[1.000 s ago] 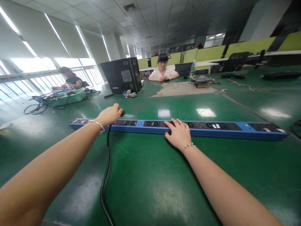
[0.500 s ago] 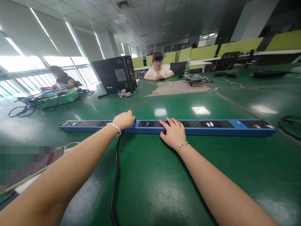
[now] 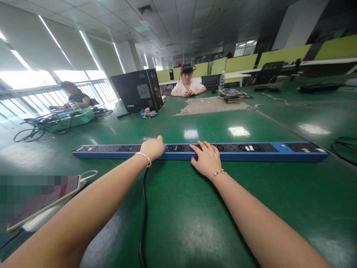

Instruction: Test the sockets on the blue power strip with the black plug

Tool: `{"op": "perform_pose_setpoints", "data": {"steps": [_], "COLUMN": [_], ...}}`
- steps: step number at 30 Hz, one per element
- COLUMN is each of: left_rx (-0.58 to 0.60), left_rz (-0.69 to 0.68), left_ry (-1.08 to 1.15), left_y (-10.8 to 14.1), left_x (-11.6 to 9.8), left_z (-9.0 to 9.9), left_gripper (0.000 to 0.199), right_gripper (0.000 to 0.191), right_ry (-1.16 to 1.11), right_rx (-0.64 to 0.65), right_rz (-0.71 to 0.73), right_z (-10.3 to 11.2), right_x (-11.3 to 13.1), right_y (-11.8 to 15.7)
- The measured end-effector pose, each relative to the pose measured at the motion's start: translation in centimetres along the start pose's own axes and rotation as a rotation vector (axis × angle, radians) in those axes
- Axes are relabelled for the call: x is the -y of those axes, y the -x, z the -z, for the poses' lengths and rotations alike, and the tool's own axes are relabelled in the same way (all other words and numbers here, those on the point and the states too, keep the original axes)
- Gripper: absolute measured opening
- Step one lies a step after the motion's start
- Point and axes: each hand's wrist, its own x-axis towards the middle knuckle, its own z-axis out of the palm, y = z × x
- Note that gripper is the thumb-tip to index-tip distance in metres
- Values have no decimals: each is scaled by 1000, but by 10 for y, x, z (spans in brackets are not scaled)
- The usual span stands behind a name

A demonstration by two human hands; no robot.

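Observation:
A long blue power strip (image 3: 247, 156) with black socket panels lies across the green table in front of me. My left hand (image 3: 153, 148) is closed over its middle-left part, around the end of a black power cord (image 3: 143, 216). The cord runs down from under that hand toward me. Its plug is hidden by my fingers, so I cannot tell whether it sits in a socket. My right hand (image 3: 206, 158) rests on the strip just right of the middle, fingers spread over the sockets and holding nothing.
A phone (image 3: 52, 201) with a white cable lies at left. Beyond stand a green basket (image 3: 74, 121) of cables, a black computer case (image 3: 136, 91), gloves (image 3: 148, 113) and a bottle (image 3: 222, 80). Two people sit across the table. Black cable (image 3: 346, 149) lies at right.
My left hand has shifted slightly right along the strip, and the cord has swung right with it. The black end seen at its fingertips is now hidden. My right hand stays in place.

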Motion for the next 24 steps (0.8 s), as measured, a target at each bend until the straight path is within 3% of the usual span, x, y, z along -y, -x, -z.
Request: {"op": "perform_pose_setpoints", "data": {"steps": [20,24], "left_rx": [15,-9], "left_rz": [87,108], "left_ry": [178,191], "left_y": [-2,1], "left_x": [8,8], "left_z": [-6,5], "left_gripper": [35,33], "right_gripper": [54,53], "right_ry": [9,-3], "right_rx": [-1,-29], "right_rz": [-23,-33], "right_z": [1,1], "right_x": [-10,-7], "right_y": [-1,0]}}
